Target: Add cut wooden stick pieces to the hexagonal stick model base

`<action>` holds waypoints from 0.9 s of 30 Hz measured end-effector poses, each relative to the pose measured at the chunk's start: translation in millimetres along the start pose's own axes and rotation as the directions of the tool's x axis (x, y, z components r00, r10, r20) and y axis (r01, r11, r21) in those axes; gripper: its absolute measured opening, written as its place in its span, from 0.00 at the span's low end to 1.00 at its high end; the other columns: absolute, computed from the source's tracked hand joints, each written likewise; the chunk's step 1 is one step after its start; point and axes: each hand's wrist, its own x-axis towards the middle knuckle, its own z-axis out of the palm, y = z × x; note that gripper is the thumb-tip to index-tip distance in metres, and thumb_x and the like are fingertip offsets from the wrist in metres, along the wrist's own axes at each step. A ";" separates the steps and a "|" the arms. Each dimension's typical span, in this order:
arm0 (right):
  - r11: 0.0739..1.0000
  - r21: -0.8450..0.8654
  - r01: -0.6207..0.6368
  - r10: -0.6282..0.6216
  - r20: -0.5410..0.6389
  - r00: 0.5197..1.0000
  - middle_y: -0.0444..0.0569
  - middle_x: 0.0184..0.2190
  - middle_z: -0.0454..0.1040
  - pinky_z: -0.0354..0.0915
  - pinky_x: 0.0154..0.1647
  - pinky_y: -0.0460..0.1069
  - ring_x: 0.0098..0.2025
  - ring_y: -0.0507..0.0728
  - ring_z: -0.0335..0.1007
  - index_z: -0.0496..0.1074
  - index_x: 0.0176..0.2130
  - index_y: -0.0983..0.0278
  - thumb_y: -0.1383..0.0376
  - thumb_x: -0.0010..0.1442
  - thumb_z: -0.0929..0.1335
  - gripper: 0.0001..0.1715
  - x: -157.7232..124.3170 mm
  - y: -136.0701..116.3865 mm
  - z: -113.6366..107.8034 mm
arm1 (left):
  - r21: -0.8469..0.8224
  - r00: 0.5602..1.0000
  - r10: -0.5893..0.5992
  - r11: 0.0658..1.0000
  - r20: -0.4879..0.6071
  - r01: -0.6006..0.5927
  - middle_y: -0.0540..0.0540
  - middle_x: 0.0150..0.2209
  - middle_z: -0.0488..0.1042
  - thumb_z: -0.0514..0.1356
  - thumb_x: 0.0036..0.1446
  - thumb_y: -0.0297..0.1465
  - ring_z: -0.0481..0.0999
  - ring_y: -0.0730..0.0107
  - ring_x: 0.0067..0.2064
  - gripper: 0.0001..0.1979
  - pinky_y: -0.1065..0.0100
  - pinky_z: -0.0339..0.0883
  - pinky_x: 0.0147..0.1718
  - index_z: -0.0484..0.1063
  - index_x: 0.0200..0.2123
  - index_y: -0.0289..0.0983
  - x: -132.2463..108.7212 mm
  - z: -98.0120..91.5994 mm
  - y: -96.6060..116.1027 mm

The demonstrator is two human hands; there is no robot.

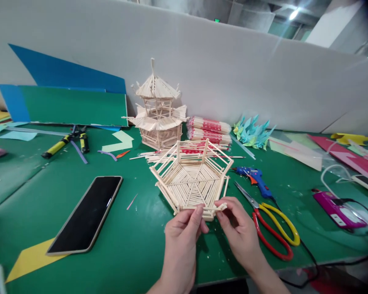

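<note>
A hexagonal frame of thin wooden sticks (191,175) rests on the green table (135,245) in front of me. My left hand (184,226) pinches a stick at the frame's near rim. My right hand (237,224) pinches the same near edge from the right. Behind the frame stands a finished stick pagoda (158,112).
A black phone (87,212) lies at left. Red and yellow scissors (271,224) and a blue glue gun (256,179) lie at right. Wrapped chopstick packs (208,130), paper cranes (253,132), yellow-handled cutters (64,143), coloured paper sheets and a pink device (339,210) with cables surround them.
</note>
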 end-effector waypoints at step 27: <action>0.978 -0.109 0.177 -0.174 0.031 0.984 0.48 0.32 0.67 0.65 0.30 0.47 0.33 0.54 0.66 0.69 0.34 0.62 0.67 0.58 0.64 0.05 12.8 3.6 -4.0 | -0.050 0.997 -0.043 0.998 -0.060 0.040 0.53 0.15 0.63 0.66 0.44 0.35 0.60 0.79 0.22 0.12 0.78 0.56 0.24 0.72 0.18 0.33 -0.7 3.1 3.6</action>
